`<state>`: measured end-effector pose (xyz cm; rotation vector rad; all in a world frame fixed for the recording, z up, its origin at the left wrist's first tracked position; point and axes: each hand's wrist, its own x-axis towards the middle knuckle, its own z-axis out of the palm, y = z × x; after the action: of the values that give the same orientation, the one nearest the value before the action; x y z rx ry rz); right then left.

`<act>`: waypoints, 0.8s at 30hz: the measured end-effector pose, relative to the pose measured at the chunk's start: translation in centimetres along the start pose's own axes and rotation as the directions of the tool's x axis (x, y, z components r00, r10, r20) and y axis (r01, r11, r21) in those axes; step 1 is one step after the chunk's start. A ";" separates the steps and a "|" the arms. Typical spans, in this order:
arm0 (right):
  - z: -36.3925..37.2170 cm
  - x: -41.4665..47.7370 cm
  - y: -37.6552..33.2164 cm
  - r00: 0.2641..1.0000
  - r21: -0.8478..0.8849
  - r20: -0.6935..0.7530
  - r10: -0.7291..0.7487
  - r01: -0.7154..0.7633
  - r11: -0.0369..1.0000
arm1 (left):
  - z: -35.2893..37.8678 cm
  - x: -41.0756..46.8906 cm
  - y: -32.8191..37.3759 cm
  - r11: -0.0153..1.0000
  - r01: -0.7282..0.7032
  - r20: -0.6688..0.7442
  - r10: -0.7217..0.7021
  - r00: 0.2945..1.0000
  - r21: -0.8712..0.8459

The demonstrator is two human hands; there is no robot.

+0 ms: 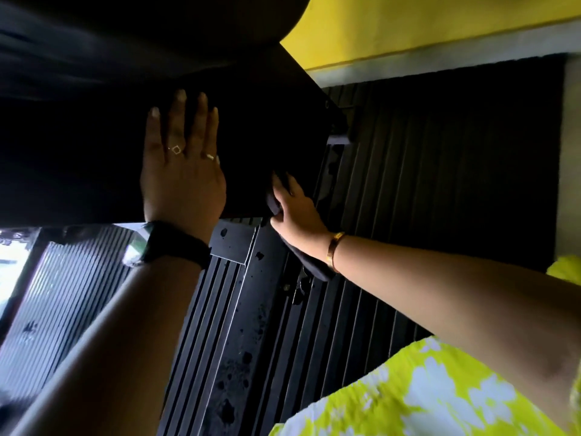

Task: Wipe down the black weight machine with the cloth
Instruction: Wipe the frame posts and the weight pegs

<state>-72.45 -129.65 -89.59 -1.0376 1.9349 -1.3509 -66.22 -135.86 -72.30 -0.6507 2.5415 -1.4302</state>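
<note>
The black weight machine fills the upper left as a broad dark panel with a corner at the right. My left hand lies flat on the panel, fingers straight and together. My right hand holds a dark cloth against the panel's lower right edge; the cloth bunches under the fingers and hangs down past the wrist. The fingertips are partly hidden against the dark panel.
Black ribbed rubber flooring lies below, with a flat black frame bar crossing it. A yellow wall with a grey skirting runs along the top right. Bright light comes in at the left edge.
</note>
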 end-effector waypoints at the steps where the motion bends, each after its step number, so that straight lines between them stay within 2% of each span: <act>1: -0.9 -0.4 0.2 1.000 -0.051 0.025 -0.018 0.019 0.999 | 0.1 0.0 0.2 1.000 0.009 -0.008 -0.010 1.000 -0.027; 5: -4.5 -2.2 0.8 0.994 -0.233 0.062 -0.085 0.097 0.968 | 0.6 0.0 0.0 0.990 0.045 -0.016 -0.048 0.999 -0.134; 9: -6.7 -4.2 0.5 1.000 -0.315 0.011 -0.025 0.027 0.949 | 0.7 0.2 0.3 0.970 0.064 -0.028 -0.072 0.997 -0.234; 12: -6.9 -6.1 0.3 0.998 -0.318 -0.052 -0.025 0.007 0.948 | 0.1 0.1 1.4 0.923 0.146 0.013 -0.151 0.988 -0.355; 14: -7.0 -7.8 0.2 0.990 -0.364 -0.141 -0.032 -0.022 0.931 | -0.9 0.0 3.5 0.853 0.213 0.069 -0.205 0.976 -0.476; 19: -8.5 -12.3 -1.4 0.960 -0.414 -0.276 0.039 -0.155 0.897 | -5.5 -2.3 10.6 0.649 0.157 0.113 -0.109 0.988 -0.744; 24: -12.6 -18.5 -4.9 0.926 -0.487 -0.373 0.057 -0.248 0.837 | -10.1 -6.8 11.7 0.448 0.195 0.166 -0.104 0.981 -0.873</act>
<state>-70.97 -108.66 -80.48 -0.8840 2.6966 -0.9691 -67.02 -119.73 -77.28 -1.0402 3.0724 0.1193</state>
